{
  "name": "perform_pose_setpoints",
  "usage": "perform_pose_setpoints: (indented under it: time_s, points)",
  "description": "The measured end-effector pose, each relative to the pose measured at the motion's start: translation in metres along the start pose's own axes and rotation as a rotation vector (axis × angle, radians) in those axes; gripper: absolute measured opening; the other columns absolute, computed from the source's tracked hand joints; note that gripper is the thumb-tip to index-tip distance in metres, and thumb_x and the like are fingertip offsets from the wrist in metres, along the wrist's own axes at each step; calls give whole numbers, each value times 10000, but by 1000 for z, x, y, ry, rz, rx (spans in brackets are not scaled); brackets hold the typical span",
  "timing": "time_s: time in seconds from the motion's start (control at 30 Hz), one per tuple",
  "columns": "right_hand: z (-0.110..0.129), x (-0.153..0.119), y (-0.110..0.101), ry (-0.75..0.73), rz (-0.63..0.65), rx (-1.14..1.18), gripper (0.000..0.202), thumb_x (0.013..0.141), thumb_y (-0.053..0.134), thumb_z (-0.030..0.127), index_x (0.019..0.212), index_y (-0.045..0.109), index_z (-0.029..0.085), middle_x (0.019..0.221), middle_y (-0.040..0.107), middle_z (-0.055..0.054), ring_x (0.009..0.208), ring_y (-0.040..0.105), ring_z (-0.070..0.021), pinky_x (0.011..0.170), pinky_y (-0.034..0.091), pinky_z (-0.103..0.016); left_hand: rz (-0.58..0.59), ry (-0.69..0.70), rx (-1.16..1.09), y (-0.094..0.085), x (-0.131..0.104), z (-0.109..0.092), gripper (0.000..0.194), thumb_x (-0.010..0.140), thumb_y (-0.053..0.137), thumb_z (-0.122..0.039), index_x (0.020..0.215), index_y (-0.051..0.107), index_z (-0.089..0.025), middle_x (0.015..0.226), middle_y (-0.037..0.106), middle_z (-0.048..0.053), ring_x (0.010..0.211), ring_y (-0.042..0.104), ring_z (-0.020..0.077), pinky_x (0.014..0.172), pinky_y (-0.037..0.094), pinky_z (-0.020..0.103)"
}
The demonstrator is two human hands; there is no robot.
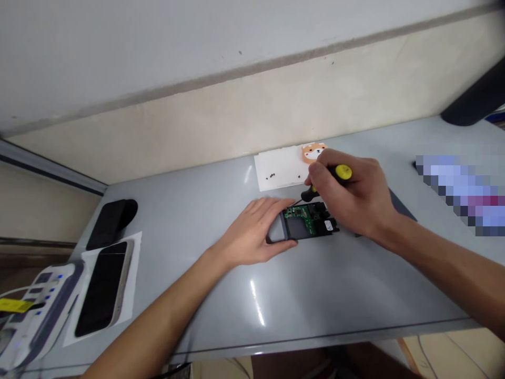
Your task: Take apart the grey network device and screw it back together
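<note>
On the grey desk lies an opened dark device [306, 223] with a green circuit board showing. My left hand [262, 226] is closed around the device's left end, fingers along the far edge and thumb along the near one. A screwdriver [310, 193] with a black and yellow handle is gripped in my right hand [357, 192]. Its shaft slants down to the device's far left corner, close to my left fingertips. Whether the tip sits in a screw is too small to tell. Behind, several small dark screws [271, 176] lie on a white paper [278, 163].
An orange dog-face item [312, 151] rests on the paper's right part. A dark flat panel [402, 206] lies partly under my right arm. At left are a phone [103, 287], a black object [112, 221] and a power strip [43, 310]. The wall [221, 131] borders the desk's back.
</note>
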State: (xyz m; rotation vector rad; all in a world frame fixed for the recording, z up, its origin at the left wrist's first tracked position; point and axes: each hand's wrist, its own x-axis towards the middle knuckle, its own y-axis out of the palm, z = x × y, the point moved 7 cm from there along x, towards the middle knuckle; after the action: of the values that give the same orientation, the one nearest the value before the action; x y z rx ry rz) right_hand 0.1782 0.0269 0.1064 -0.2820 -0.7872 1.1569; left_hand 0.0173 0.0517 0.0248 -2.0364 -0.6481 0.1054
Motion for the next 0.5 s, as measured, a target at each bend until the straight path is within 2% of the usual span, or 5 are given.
perform_pose_setpoints:
  time_s: [0.17, 0.3, 0.4, 0.5]
  points:
    - [-3, -2, -4, 20, -37, 37, 343, 943, 582, 270, 611, 503, 238, 594, 527, 10, 578, 469, -143, 534, 371, -308, -1, -7, -8, -1, 0, 0, 668, 963, 733, -529, 1522, 496, -252, 1395, 675, 122, 1242, 650, 347, 1070, 537, 516]
    - [-4, -4, -15, 41, -116, 117, 364, 969, 599, 263, 613, 523, 235, 645, 582, 0, 627, 541, -153, 578, 430, -311, -22, 16, -19, -2, -2, -1, 650, 1000, 668, -574, 1518, 484, -226, 1450, 641, 145, 1290, 629, 340, 1091, 533, 520]
    - [2, -6, -20, 26, -99, 199, 378, 972, 598, 255, 600, 532, 231, 643, 606, 2, 621, 564, -145, 574, 445, -302, -126, 60, -13, -8, -4, -2, 422, 1075, 559, -480, 1395, 563, -204, 1400, 654, 151, 1292, 622, 306, 1090, 539, 501]
    - [9, -9, -21, -35, -48, 279, 349, 955, 609, 274, 613, 558, 227, 637, 611, 15, 604, 562, -128, 566, 449, -286, -231, 105, 38, -12, -6, -4, 209, 1110, 492, -343, 1155, 649, -213, 1250, 697, 118, 1147, 665, 251, 986, 574, 444]
